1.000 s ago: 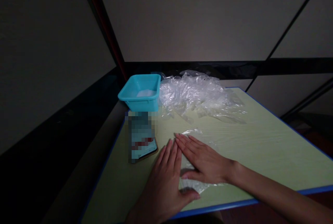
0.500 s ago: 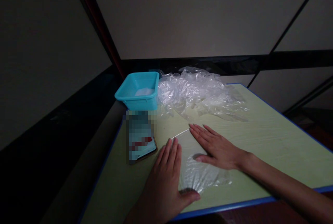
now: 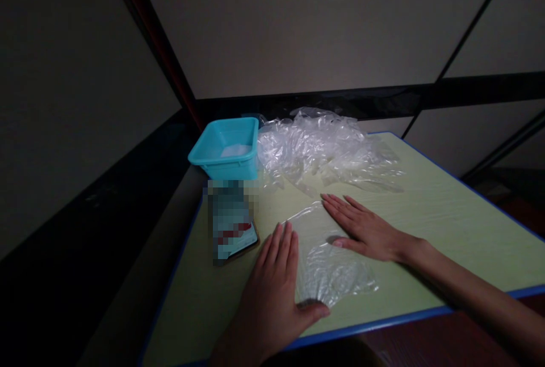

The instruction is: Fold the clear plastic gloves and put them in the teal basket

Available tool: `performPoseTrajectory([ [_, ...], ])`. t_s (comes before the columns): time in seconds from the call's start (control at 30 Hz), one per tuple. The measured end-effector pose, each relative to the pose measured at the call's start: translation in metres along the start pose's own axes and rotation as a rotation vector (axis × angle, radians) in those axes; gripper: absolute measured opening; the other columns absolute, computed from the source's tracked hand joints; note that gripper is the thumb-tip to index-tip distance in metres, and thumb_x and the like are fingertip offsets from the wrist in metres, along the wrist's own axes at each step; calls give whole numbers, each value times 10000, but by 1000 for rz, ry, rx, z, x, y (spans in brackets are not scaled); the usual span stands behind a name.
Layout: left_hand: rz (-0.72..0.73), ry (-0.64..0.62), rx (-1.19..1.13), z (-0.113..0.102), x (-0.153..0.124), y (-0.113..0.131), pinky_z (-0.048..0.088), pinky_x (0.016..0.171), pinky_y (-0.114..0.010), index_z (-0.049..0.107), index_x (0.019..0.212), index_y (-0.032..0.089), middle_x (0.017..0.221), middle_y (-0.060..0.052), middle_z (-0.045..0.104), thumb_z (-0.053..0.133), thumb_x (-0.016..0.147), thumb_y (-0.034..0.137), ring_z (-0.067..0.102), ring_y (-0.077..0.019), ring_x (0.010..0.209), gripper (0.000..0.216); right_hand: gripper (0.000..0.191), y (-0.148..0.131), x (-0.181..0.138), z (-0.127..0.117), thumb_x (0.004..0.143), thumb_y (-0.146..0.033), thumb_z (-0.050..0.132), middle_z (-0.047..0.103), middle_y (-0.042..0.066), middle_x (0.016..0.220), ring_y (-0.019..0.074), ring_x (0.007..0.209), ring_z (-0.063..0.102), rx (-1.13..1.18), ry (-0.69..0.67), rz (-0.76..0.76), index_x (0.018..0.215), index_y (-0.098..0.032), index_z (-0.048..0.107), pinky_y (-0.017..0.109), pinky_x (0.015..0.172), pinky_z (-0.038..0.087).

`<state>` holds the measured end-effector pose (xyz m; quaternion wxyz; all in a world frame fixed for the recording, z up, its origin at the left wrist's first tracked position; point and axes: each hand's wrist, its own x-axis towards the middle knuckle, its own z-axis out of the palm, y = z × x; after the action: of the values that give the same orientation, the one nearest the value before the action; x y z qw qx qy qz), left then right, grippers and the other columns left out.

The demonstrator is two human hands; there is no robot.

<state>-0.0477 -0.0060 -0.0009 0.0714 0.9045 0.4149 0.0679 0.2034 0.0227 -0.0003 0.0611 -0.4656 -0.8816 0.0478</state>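
Observation:
A clear plastic glove (image 3: 327, 267) lies flat on the pale green table (image 3: 447, 225) near its front edge. My left hand (image 3: 272, 296) rests flat on the table at the glove's left side, fingers stretched forward, thumb pressing the glove's near end. My right hand (image 3: 361, 228) lies flat with fingers together on the glove's far right part. Both hands are open and hold nothing.
A heap of clear plastic gloves (image 3: 323, 148) sits at the back of the table. A turquoise plastic tub (image 3: 227, 148) stands at the back left corner. A phone (image 3: 234, 225) lies in front of the tub. Dark rails and grey walls surround the table.
My right hand has slid away from the left hand, to the right and farther back across the glove, uncovering more of it. The left hand has stayed in place.

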Motion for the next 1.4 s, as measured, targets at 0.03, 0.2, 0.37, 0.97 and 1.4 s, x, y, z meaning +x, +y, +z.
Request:
performPoseTrajectory([
  [0.03, 2, 5, 1, 0, 1, 0, 230, 1064, -453, 219, 1371, 57, 1455, -186, 123, 630, 606, 621, 94, -320, 1333, 1036, 735, 2, -1, -2, 884, -555, 293, 118, 158, 1458, 240, 1338, 110, 12, -2, 2, 1415, -95, 76, 480, 1073, 144],
  [0.2, 16, 28, 8, 2, 3, -2, 239, 1057, -455, 253, 1357, 49, 1448, -199, 158, 608, 601, 660, 120, -329, 1330, 1034, 772, -20, 11, -18, 870, -584, 287, 71, 165, 1459, 271, 1337, 77, 100, -18, -37, 1419, -100, 41, 511, 1066, 120],
  [0.37, 83, 78, 19, 7, 1, -4, 227, 1055, -483, 357, 1311, 114, 1404, -160, 322, 650, 612, 597, 152, -334, 1325, 899, 862, -78, 39, -12, 834, -637, 292, 96, 194, 1455, 257, 1344, 35, 178, -10, -186, 1396, -2, 137, 427, 1096, 84],
  [0.97, 50, 51, 86, 6, 4, -4, 272, 1040, -454, 282, 1342, 8, 1436, -213, 176, 567, 618, 691, 149, -333, 1324, 1035, 727, -42, -1, 5, 873, -537, 354, 156, 120, 1458, 252, 1334, 135, 55, 33, -53, 1416, -119, 113, 433, 1082, 173],
  [1.4, 37, 41, 67, 5, 3, -4, 254, 1052, -444, 258, 1353, 33, 1448, -199, 151, 558, 628, 691, 127, -322, 1330, 1023, 668, -10, -49, 1, 903, -476, 332, 150, 71, 1465, 249, 1332, 132, -94, 27, 127, 1424, -178, 38, 462, 1066, 216],
])
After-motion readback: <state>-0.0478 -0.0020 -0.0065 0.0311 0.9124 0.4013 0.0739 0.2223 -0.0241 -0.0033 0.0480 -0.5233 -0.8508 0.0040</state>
